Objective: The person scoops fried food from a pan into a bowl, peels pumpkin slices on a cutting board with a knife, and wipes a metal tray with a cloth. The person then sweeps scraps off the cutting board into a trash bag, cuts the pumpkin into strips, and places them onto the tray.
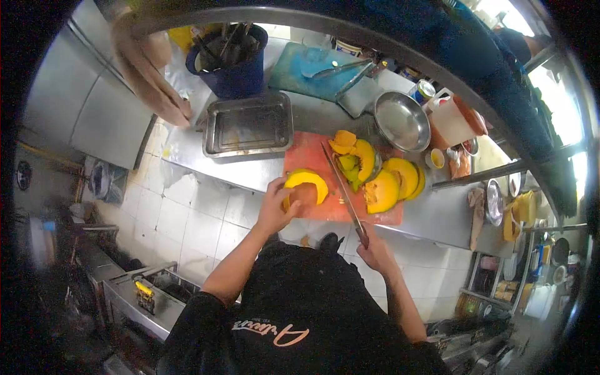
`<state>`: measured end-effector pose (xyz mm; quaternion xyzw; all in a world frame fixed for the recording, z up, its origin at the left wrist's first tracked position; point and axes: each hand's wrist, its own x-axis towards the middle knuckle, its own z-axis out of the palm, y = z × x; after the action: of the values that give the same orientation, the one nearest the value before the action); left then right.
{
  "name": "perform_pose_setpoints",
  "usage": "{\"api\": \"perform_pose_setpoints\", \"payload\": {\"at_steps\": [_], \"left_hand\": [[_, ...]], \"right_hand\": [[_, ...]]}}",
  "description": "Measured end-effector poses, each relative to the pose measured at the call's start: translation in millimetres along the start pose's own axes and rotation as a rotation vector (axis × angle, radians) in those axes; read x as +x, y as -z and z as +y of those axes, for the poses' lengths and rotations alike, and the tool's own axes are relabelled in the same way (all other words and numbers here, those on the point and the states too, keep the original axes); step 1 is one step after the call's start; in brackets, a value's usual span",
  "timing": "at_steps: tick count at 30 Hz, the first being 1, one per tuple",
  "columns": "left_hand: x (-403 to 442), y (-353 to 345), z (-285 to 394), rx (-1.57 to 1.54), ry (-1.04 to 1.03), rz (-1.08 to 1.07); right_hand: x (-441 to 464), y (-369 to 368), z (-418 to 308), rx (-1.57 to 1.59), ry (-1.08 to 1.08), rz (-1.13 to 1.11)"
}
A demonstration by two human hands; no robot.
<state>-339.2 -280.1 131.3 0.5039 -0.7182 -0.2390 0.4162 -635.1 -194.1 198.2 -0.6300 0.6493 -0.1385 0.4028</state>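
My left hand (279,205) grips a curved slice of pumpkin (316,180) at the left side of the orange cutting board (306,147). The slice has bright yellow-orange flesh. In my right hand (376,249) is the handle of a long knife (344,185), its blade lying diagonally over the board and pointing away from me. Right of the blade are several pumpkin pieces, among them a large cut piece (382,191) with seeds showing. Green peelings (350,170) lie beside the blade, and smaller orange chunks (342,142) are at the far edge.
Left of the board sits a metal tray (248,152), with a blue bucket of utensils (232,82) behind it. A steel bowl (402,122) and a teal cutting board (294,70) stand farther back. Another person's arm (147,78) reaches in at upper left. A metal shelf bar (350,26) crosses above.
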Motion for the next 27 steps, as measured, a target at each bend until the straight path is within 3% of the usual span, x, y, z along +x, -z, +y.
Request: {"api": "perform_pose_setpoints", "payload": {"at_steps": [5,7,11,14,22,27], "left_hand": [[23,-2,7,0.078,0.107,0.094],[33,-4,13,0.140,0.179,0.032],[42,-7,24,0.183,0.287,-0.071],[35,-14,18,0.153,0.180,0.046],[37,-14,13,0.104,0.210,0.013],[38,-16,14,0.125,0.180,0.025]], "right_hand": [[0,-11,3,0.133,0.091,0.068],[-1,-15,-5,0.247,0.125,0.123],[-2,-11,-26,0.165,0.088,0.082],[-2,-16,-34,0.089,0.060,0.077],[-3,-2,-51,0.022,0.093,0.075],[-25,13,-91,-0.030,0.206,0.324]]}}
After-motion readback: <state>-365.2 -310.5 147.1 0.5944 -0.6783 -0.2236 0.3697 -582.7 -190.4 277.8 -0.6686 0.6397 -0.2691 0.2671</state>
